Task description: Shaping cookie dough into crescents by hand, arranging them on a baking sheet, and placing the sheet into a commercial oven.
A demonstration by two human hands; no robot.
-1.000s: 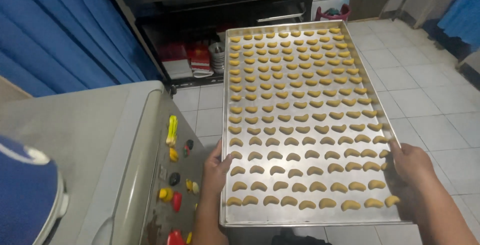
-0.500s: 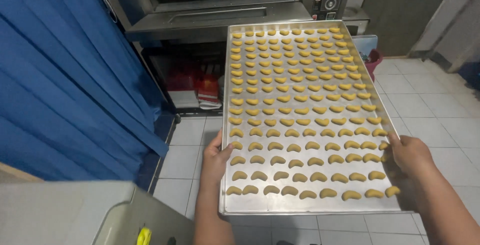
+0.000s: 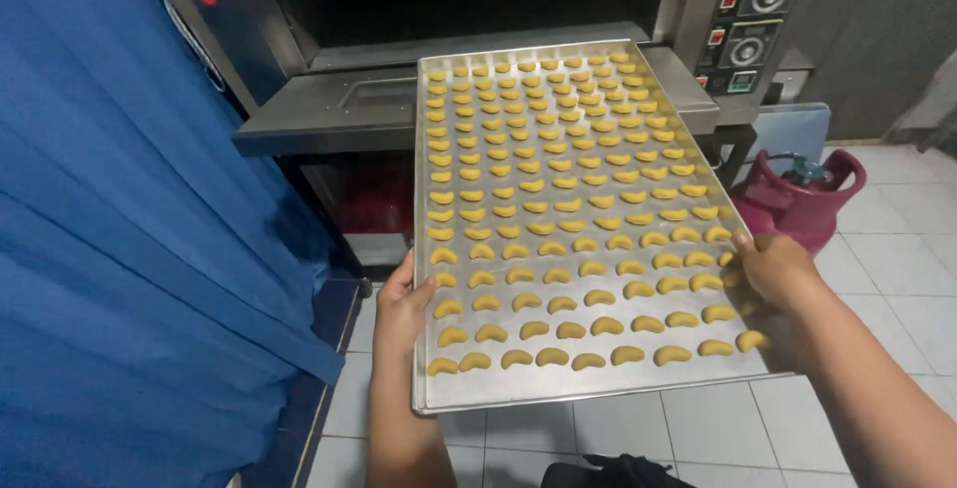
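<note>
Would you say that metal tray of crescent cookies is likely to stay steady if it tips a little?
The tray looks stiff: it stays flat with the left hand and right hand gripping only its side edges. Its rim is low and its surface smooth, so the loose crescent cookies would probably slide if it tilted.
</note>
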